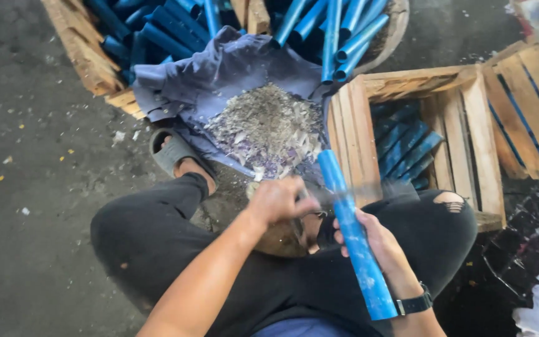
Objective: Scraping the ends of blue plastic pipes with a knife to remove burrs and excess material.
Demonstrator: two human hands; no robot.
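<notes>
— Over my lap, what's where?
— My right hand (375,240) is closed around a blue pipe (352,234), slanting up toward the wooden crate (463,118).
— And the other?
— My left hand (280,200) is fisted on a blurred blade (350,192) against the pipe, above the shavings pile (268,128) on grey cloth (219,75).
</notes>
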